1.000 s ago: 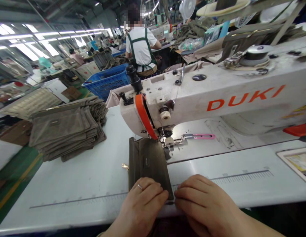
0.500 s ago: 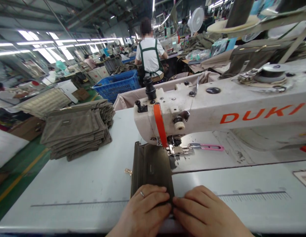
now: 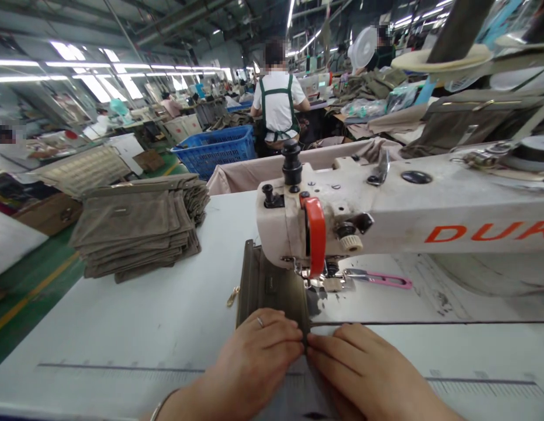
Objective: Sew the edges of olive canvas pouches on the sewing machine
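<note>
An olive fabric panel (image 3: 274, 286) with a small label and a gold zipper pull (image 3: 232, 296) lies on the white table (image 3: 122, 327), its far end under the sewing machine head (image 3: 307, 225). My left hand (image 3: 258, 348), a ring on one finger, rests fingers down on the panel's near end. My right hand (image 3: 359, 368) lies beside it, fingertips pressed at the panel's right edge where they meet the left hand's. The presser foot (image 3: 318, 282) sits at the panel's right edge.
A stack of olive fabric pieces (image 3: 138, 231) lies at the left of the table. Pink thread snips (image 3: 379, 279) rest behind the needle. A blue crate (image 3: 217, 149) and a person in a green apron (image 3: 278, 102) are beyond the table.
The panel has moved away from me, farther under the machine head, with both hands following it. The camera has shifted so the machine sits more to the right.
</note>
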The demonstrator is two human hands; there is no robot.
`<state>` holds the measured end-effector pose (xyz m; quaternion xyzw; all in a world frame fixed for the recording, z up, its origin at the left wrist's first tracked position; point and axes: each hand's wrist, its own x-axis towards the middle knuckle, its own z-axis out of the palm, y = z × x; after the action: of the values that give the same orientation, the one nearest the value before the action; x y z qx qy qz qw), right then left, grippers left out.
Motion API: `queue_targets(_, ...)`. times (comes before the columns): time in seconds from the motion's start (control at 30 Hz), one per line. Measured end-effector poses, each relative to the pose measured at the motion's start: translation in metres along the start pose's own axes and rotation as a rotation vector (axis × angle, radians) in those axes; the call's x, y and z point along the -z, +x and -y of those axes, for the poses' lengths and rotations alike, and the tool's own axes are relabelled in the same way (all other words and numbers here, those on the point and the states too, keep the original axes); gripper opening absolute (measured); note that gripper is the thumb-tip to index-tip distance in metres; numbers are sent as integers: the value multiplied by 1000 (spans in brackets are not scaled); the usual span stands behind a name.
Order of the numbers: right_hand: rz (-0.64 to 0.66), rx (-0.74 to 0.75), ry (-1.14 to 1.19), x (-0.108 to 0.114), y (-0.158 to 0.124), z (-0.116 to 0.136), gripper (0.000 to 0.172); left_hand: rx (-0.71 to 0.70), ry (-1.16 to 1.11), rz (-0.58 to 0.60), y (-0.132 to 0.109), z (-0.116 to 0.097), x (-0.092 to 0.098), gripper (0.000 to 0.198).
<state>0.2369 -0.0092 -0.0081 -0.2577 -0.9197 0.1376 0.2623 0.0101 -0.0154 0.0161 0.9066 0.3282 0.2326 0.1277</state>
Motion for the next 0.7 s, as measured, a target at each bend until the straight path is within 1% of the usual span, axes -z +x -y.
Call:
queue_targets(0.13, 63, -38, 12, 7, 11, -5, 27, -6, -11, 15, 3, 12, -1, 23)
queue_targets(0.37, 168, -54, 22, 20, 33, -18, 27, -19, 20, -41, 16, 33, 0, 20)
queue_targets(0.43, 164, -51, 21, 19, 35, -24, 29, -13, 35, -38, 20, 38, 2, 19)
queue_targets(0.53, 111, -34, 11, 16, 34, -32, 34, -12, 99, 3, 26, 42, 4, 19)
queue_targets(0.63, 49, -49, 25, 12, 31, -39, 33, 2, 192, 45, 31, 41, 4, 19)
queue_targets(0.7, 39, -66, 29, 10, 28, -42, 32, 23, 227, 26, 32, 40, 4, 17)
